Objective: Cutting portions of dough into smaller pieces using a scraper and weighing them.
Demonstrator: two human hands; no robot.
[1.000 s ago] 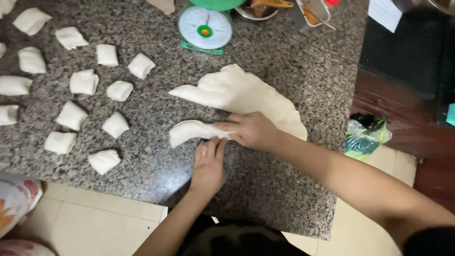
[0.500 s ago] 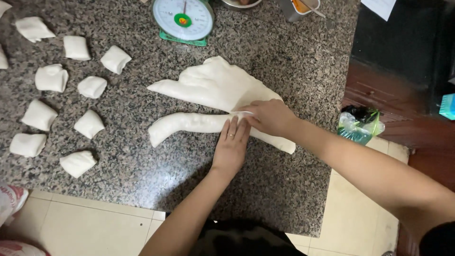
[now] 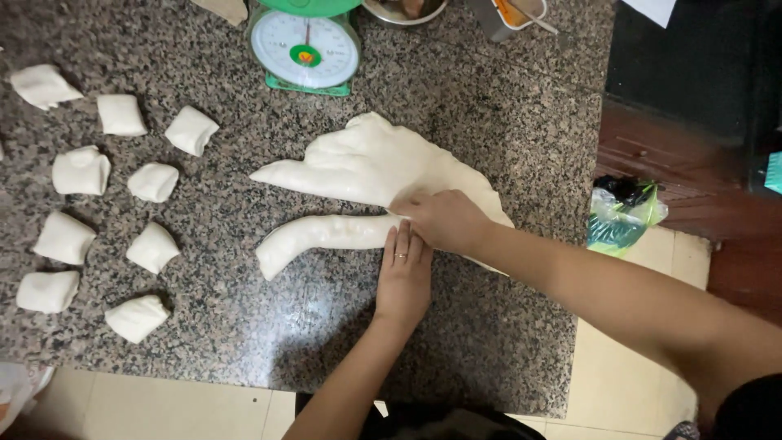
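Note:
A large white dough mass point(image 3: 375, 159) lies on the speckled granite counter point(image 3: 244, 326). A long dough strip point(image 3: 322, 236) stretches from it toward the left. My left hand point(image 3: 405, 273), with a ring on one finger, lies flat with its fingertips on the strip's right end. My right hand point(image 3: 444, 218) presses down where the strip meets the big mass, fingers curled on the dough. Several cut dough pieces point(image 3: 151, 181) are spread over the counter's left side.
A green kitchen scale point(image 3: 305, 49) stands at the far edge, with a metal bowl point(image 3: 403, 10) and a container point(image 3: 513, 15) beside it. A plastic bag point(image 3: 619, 220) lies on the floor past the counter's right edge. Pale tiles run along the near side.
The dough strip has grown longer, pulled out further to the left of the mass. My left hand has shifted from gripping the strip to lying flat at its right end.

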